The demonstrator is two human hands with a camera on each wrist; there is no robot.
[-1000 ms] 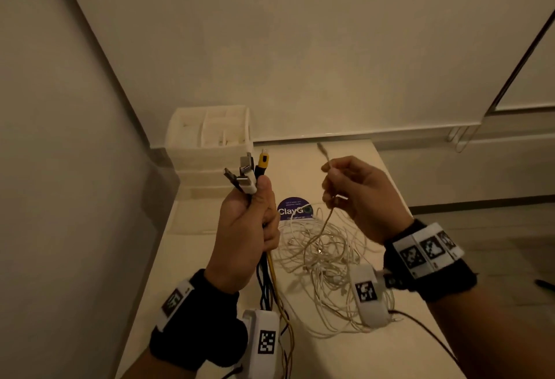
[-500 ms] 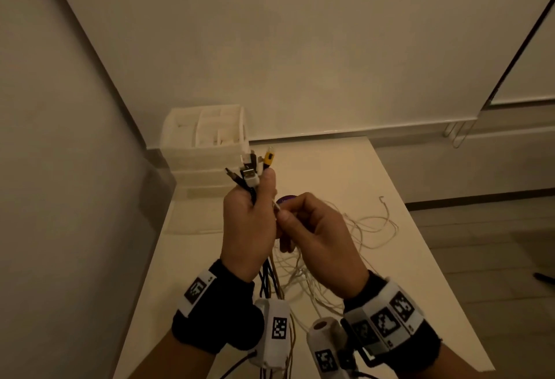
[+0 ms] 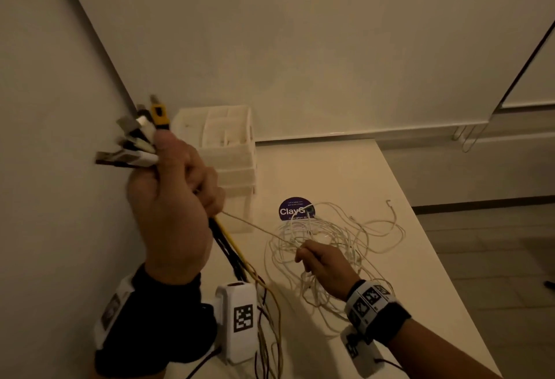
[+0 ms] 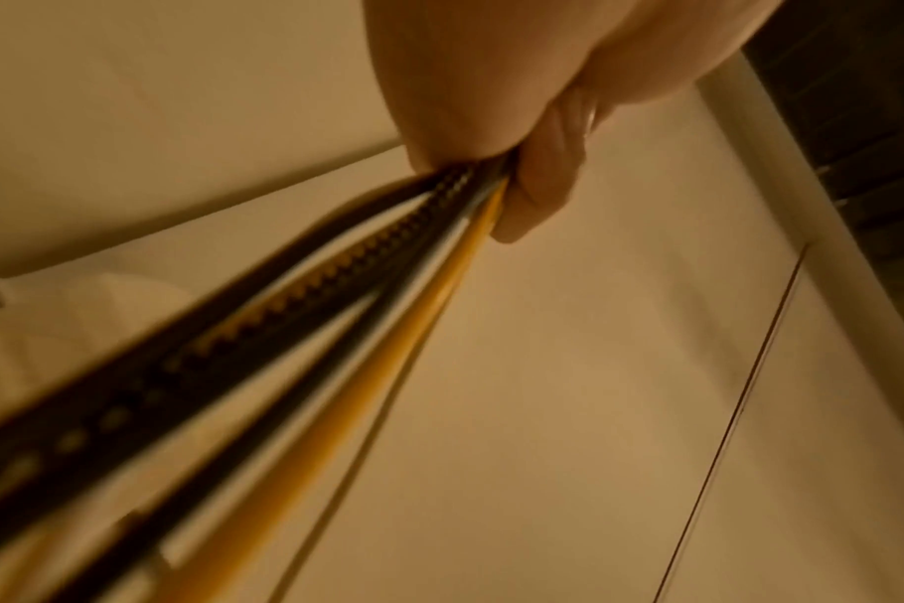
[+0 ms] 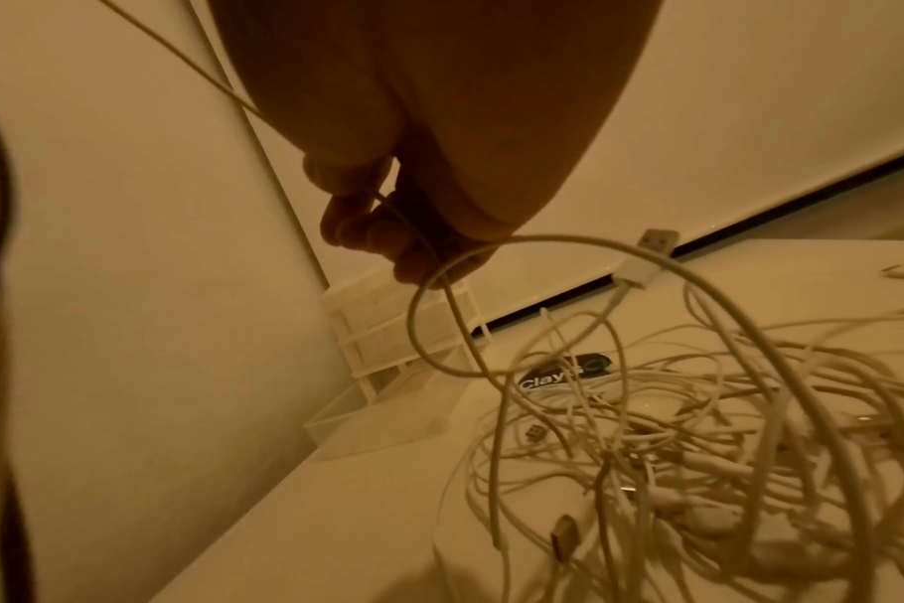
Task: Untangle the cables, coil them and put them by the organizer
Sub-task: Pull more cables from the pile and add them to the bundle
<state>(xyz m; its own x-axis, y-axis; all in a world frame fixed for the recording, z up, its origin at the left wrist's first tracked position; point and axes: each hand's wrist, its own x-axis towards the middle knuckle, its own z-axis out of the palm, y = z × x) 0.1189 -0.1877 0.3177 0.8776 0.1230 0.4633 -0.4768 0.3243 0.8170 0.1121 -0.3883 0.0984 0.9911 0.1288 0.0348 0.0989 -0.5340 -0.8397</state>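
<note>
My left hand (image 3: 174,198) is raised at the left and grips a bundle of cables (image 4: 336,310) just below their plugs (image 3: 138,135), black, white and yellow ones. The cables hang down from the fist. A thin white cable (image 3: 255,228) runs taut from my left fist down to my right hand (image 3: 321,264), whose fingers pinch it (image 5: 403,220) low over a tangled heap of white cables (image 3: 336,243) on the white table (image 3: 345,168). The white organizer (image 3: 228,144) stands at the table's back left corner.
A round purple sticker (image 3: 295,209) lies on the table between organizer and heap. Walls close in on the left and behind. The table's right edge (image 3: 420,228) drops to a tiled floor. Loose cable ends (image 3: 390,207) trail toward that edge.
My left hand has risen up and to the left with the plug bundle. My right hand has slid away from it, down along the white cable to the heap.
</note>
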